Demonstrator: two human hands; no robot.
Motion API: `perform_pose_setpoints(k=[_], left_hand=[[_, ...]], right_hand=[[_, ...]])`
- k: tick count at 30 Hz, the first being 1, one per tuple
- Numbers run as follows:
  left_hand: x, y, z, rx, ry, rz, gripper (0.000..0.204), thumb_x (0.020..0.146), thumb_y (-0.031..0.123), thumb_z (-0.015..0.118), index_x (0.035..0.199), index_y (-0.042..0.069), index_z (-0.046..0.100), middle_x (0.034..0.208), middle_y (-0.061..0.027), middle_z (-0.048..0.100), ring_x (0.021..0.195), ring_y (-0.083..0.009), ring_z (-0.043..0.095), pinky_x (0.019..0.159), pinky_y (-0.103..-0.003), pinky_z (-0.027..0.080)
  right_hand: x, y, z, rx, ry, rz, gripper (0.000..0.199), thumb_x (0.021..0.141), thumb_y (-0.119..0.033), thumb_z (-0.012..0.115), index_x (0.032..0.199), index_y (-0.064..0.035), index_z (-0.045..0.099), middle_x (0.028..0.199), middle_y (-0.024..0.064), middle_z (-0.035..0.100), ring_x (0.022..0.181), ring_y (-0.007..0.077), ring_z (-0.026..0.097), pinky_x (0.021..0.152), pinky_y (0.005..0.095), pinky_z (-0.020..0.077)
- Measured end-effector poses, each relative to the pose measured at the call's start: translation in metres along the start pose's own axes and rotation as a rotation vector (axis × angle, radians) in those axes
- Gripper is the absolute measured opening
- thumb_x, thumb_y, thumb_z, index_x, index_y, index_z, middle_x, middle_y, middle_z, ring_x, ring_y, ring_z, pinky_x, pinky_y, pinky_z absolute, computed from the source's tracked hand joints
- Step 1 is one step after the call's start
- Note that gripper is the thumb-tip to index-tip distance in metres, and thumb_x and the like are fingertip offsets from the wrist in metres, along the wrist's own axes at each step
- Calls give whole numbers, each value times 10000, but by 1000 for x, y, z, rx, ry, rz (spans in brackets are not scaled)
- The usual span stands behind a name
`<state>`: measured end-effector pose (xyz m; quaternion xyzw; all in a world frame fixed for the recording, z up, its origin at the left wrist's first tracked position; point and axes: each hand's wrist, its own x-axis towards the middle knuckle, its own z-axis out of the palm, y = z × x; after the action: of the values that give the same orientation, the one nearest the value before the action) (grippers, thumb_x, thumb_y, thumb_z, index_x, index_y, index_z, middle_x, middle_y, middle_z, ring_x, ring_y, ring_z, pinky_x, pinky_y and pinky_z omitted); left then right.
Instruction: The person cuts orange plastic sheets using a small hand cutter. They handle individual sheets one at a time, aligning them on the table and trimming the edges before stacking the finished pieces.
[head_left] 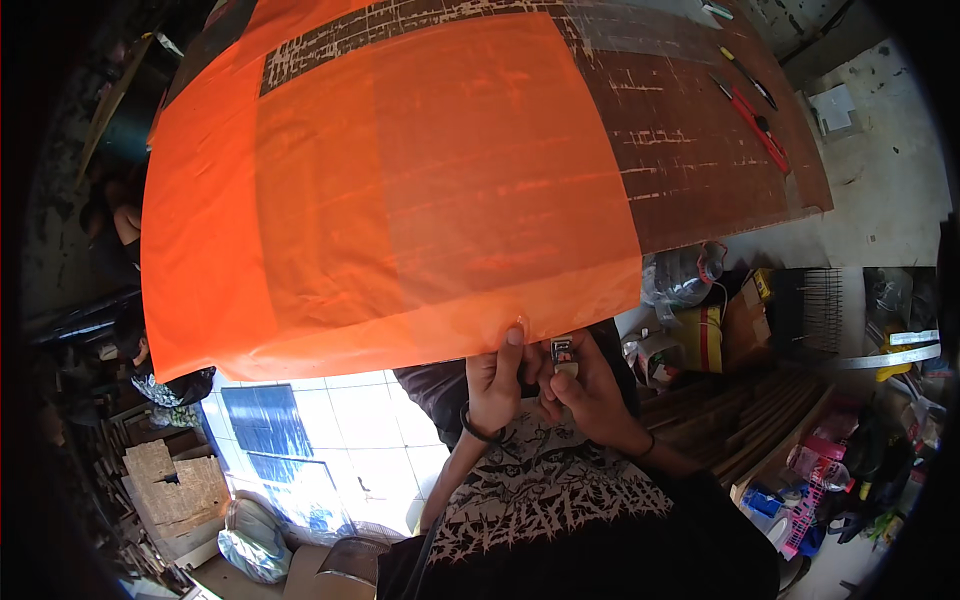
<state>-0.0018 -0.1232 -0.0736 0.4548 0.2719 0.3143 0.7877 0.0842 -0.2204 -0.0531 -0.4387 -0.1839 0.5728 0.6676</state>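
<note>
A large orange sheet (330,200) of thin, slightly see-through fabric lies over the table, its near edge hanging toward me. My left hand (495,385) pinches that edge, the thumb on top and the fingers beneath. Close beside it, my right hand (595,395) grips a small lighter (562,352) with a metal top, held upright just below the edge. The thumb lies over the lighter's pale lower part. No flame can be made out. Under the sheet is a brown board (690,190) scored with many cut marks.
A red cutter knife (760,130) and a dark pen (748,78) lie on the board's right. Beyond stands a pale surface (885,150). Wooden strips (740,430) and a clear plastic jug (685,275) are at right. Bright floor tiles (350,425) and a tied bag (252,540) lie at lower left.
</note>
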Motion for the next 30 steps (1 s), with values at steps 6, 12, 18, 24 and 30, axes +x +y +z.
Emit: perform_pose_setpoints(k=[6,12,18,24,30], left_hand=[[-1,-1,0,-12,6,9,281,965,212,390,779,26,488,554,2,437,464,-66,407,437,-204,332],[1,7,3,-68,-5,-41,273,965,206,383,802,14,489,556,8,422,412,-51,367,353,-186,293],[0,11,4,-35,-31,6,241,961,173,386,871,-11,513,607,-3,468,398,-39,387,348,-173,294],[2,10,4,103,-2,77,254,962,187,379,867,0,523,551,29,465,404,-13,355,355,-172,253],[-1,2,-6,10,-111,57,232,963,178,357,924,-9,489,592,-14,476,391,-58,399,349,-180,325]], right_hand=[[-1,-3,2,4,-10,4,378,910,-195,511,1185,-24,316,812,58,517,541,80,476,483,214,413],[2,-10,5,-102,0,-20,419,924,-320,465,1175,-4,354,777,101,573,467,98,499,422,195,398],[7,-12,8,-145,7,-48,424,934,-359,420,1149,3,372,759,102,574,451,110,510,395,198,394],[8,-19,16,-161,108,1,445,934,-387,404,1143,5,377,708,108,565,418,121,499,359,203,379],[9,-16,20,-153,119,2,478,930,-419,397,1153,3,389,727,93,556,435,119,504,337,204,371]])
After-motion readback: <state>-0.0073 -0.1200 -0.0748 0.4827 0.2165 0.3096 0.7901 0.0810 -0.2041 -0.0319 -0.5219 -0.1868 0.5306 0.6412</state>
